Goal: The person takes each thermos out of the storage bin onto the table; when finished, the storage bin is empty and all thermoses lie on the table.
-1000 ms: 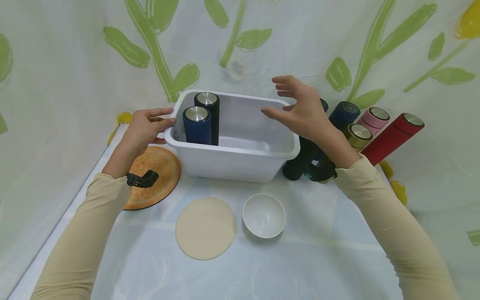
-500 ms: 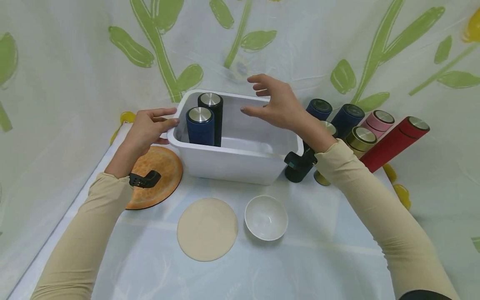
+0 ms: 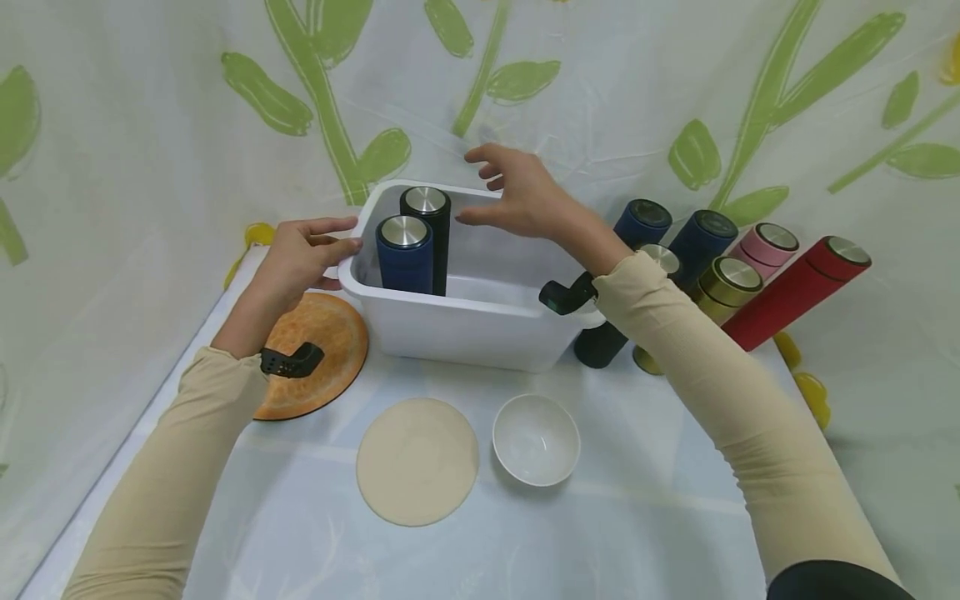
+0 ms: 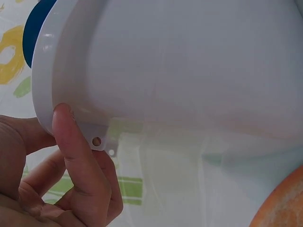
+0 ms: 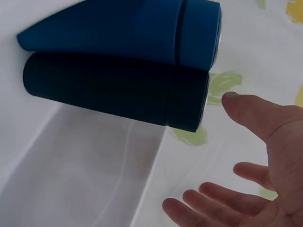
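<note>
A white plastic tub (image 3: pixel 457 329) stands at the back of the table. My left hand (image 3: pixel 300 254) pinches its left rim; in the left wrist view a finger (image 4: pixel 78 142) presses the tub's outer wall under the lip. Two thermos flasks stand upright side by side at the tub's left end, a blue flask (image 3: pixel 406 262) in front and a black flask (image 3: pixel 439 237) behind. Over the tub hovers my right hand (image 3: pixel 521 196), fingers spread and holding nothing. In the right wrist view its thumb is close to the caps but apart from them.
Right of the tub stand several more flasks, among them a pink flask (image 3: pixel 765 246), a gold flask (image 3: pixel 723 287) and a leaning red flask (image 3: pixel 798 292). In front lie a round beige mat (image 3: pixel 417 462) and a white bowl (image 3: pixel 536 442). An orange-brown round mat (image 3: pixel 330 354) lies left.
My right hand has moved left, from the tub's right end towards the black flask, with its fingers still spread. The left hand has stayed at the rim.
</note>
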The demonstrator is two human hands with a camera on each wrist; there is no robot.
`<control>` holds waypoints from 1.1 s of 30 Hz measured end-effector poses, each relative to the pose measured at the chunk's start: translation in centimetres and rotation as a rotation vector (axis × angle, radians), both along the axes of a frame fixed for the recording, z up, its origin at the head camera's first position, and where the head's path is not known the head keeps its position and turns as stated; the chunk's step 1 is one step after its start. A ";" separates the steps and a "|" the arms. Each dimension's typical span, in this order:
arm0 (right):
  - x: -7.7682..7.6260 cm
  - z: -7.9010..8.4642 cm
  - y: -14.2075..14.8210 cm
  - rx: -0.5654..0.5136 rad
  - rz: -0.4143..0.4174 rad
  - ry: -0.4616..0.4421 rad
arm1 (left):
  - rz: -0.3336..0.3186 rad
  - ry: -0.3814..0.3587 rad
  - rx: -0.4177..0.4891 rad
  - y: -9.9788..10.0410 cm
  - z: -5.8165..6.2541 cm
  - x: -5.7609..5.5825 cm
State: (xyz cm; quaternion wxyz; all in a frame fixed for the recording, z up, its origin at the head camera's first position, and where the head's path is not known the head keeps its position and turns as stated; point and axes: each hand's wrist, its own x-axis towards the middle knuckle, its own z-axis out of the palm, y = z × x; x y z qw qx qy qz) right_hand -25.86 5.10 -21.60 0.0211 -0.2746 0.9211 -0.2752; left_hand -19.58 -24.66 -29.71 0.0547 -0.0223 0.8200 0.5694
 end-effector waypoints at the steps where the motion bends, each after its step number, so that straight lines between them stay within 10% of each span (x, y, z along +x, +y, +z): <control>1: -0.1 0.0 -0.2 0.004 0.007 -0.007 | -0.001 0.001 0.001 0.0 0.0 0.0; 26: -2.3 -2.2 -4.2 0.180 0.273 -0.027 | 0.004 -0.024 0.021 0.5 -0.1 0.5; 33: -2.1 -2.9 -3.8 0.101 0.216 -0.037 | 0.003 -0.027 0.023 0.5 0.1 0.5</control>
